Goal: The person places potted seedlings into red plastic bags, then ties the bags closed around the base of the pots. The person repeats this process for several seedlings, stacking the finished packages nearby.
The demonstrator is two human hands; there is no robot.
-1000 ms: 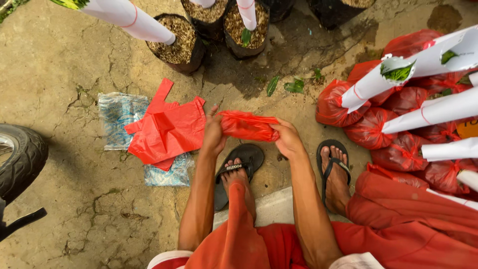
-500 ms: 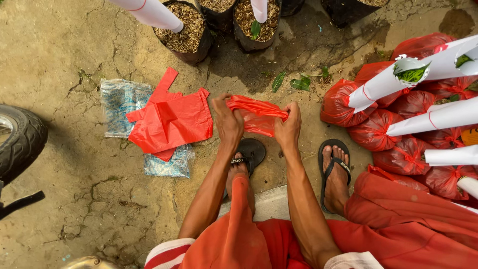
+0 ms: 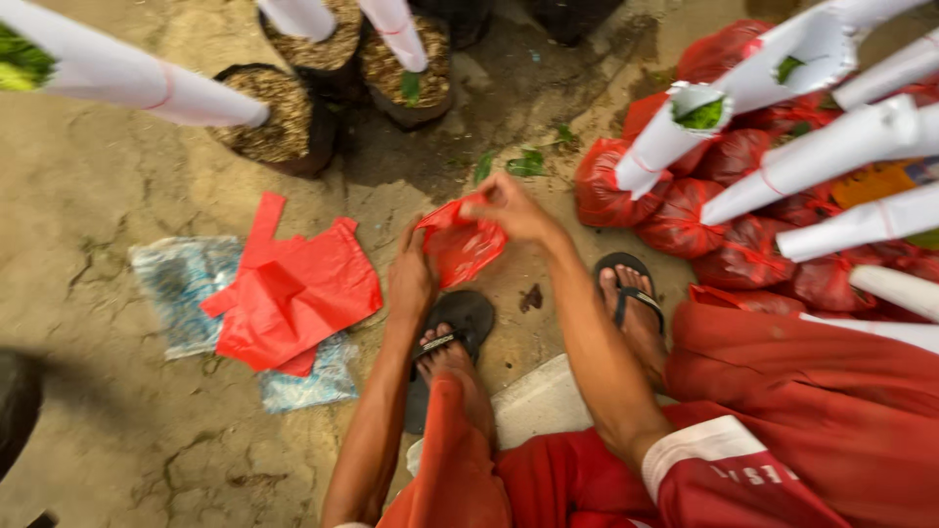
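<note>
Red plastic bag [image 3: 462, 246], blurred, hides left hand's [image 3: 411, 279] fingers; right hand [image 3: 509, 207] pinches it.

Soft, even daylight, no hard glare. Diffuse shadow pooled around dark soil pots [image 3: 279, 122] at top and under sandals. Motion blur on right hand [image 3: 514, 210] and red plastic bag [image 3: 462, 249]; left hand [image 3: 411, 279] slightly sharper. White paper cones [image 3: 147, 88] near lens out of focus, bright but not clipped. Wide-angle stretching at edges. Ground [image 3: 117, 440] texture reasonably crisp at centre-left, darkening in lower-left corner.
</note>
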